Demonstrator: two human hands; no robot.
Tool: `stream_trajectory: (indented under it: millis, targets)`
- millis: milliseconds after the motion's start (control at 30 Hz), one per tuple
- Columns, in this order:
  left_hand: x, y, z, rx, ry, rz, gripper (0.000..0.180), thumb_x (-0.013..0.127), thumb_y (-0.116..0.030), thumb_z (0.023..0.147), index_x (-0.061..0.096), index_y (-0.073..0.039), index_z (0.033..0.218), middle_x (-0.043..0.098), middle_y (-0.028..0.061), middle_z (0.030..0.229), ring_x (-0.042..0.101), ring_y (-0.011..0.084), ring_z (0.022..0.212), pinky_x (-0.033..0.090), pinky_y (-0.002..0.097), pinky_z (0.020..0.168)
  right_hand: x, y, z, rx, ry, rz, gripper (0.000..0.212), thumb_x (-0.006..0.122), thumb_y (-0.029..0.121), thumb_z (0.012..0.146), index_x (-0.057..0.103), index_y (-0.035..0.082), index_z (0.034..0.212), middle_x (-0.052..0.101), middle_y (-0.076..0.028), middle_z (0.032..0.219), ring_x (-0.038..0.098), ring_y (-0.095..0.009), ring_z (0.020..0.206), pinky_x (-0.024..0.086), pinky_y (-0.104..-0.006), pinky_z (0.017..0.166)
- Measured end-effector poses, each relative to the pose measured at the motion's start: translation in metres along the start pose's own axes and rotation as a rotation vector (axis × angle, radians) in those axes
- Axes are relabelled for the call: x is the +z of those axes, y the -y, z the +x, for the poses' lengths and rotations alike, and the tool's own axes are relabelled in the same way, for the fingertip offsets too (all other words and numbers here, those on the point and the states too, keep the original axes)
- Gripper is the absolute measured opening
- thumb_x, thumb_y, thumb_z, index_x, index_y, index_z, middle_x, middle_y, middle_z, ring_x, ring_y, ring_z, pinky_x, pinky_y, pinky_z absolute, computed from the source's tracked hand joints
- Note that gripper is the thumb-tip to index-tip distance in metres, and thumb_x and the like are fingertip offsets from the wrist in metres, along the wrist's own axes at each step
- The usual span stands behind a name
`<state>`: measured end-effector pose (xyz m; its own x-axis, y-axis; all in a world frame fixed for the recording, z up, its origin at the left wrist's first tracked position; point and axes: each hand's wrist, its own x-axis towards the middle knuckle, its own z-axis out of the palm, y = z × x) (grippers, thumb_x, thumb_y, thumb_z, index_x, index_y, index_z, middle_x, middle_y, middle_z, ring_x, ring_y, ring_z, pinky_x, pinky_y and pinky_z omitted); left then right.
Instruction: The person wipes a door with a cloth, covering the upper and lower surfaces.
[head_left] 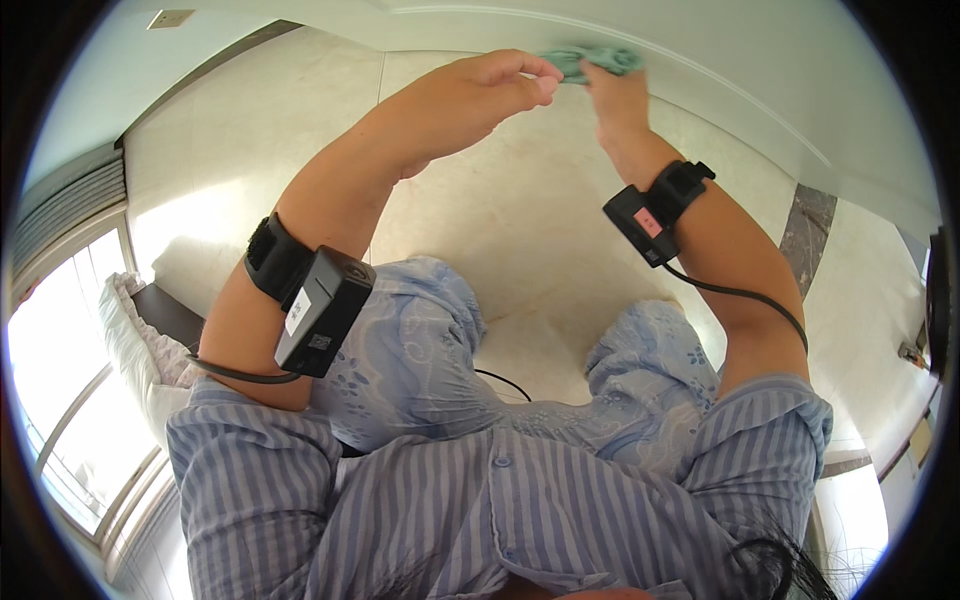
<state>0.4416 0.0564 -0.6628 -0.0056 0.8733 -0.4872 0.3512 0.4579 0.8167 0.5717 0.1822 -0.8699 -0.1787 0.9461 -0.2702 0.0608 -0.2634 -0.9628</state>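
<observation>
A crumpled green cloth (597,62) is stretched between my two hands at the far side, in front of a pale panel surface. My left hand (500,88) pinches its left end, with thumb and fingers closed together. Bunched at its right end, the cloth is gripped by my right hand (618,98), which is slightly blurred. Part of the fingers on that side is hidden behind the cloth. Each forearm carries a strapped black box, one on the left (325,310) and one on the right (640,225).
The white panel (720,65) with a raised moulding runs along the far side. Below lies a pale tiled floor (520,230) with a dark strip at right. A bright window (80,390) and a pale cushion (140,350) are at left. Cables hang from the arm boxes.
</observation>
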Motion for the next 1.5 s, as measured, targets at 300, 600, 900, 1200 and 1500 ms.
stream_trajectory:
  millis: [300,600,900,1200,1500]
  targets:
    - [-0.013,0.020,0.017,0.026,-0.362,-0.206,0.033,0.048,-0.024,0.091,0.055,-0.009,0.120,0.059,0.0040,0.116,0.050,0.0141,0.112,0.035,0.0309,0.095,-0.003,0.083,-0.043,0.353,0.691,0.659,0.033,0.046,-0.003,0.084,0.049,-0.001,0.117,0.057,-0.011,0.112,0.056,-0.023,0.102,0.044,-0.0376,0.092]
    - [-0.004,0.022,0.026,0.106,-0.233,-0.222,0.036,0.054,-0.024,0.089,0.055,-0.008,0.121,0.057,0.0041,0.117,0.049,0.0133,0.111,0.035,0.0295,0.094,-0.029,0.101,-0.040,0.306,0.736,0.612,0.036,0.044,-0.002,0.085,0.046,-0.003,0.120,0.054,-0.010,0.117,0.053,-0.021,0.107,0.041,-0.0359,0.096]
    - [0.021,0.049,0.048,-0.041,-0.233,-0.540,0.042,0.059,-0.025,0.089,0.048,0.003,0.117,0.058,0.0124,0.108,0.059,0.0216,0.098,0.048,0.0341,0.083,-0.034,0.099,-0.066,0.141,0.846,0.169,0.053,0.052,0.005,0.083,0.040,-0.001,0.134,0.052,-0.011,0.123,0.044,-0.018,0.118,0.035,-0.0321,0.100]
    - [0.107,0.049,0.154,-0.299,-0.116,-1.042,0.034,0.040,-0.017,0.095,0.040,0.000,0.125,0.049,0.0184,0.125,0.052,0.0354,0.112,0.043,0.0481,0.097,-0.137,0.073,-0.020,0.251,0.160,0.023,0.029,0.052,0.014,0.085,0.057,0.003,0.111,0.062,-0.008,0.106,0.057,-0.015,0.095,0.043,-0.0286,0.086]
    - [0.021,0.127,0.203,0.204,-0.444,0.111,0.035,0.048,-0.028,0.091,0.055,-0.003,0.114,0.057,0.0143,0.115,0.056,0.0307,0.107,0.049,0.0423,0.089,-0.122,0.073,-0.005,-0.055,-0.005,-0.089,0.024,0.053,0.016,0.087,0.063,0.001,0.103,0.066,-0.007,0.094,0.060,-0.013,0.090,0.043,-0.0244,0.082]
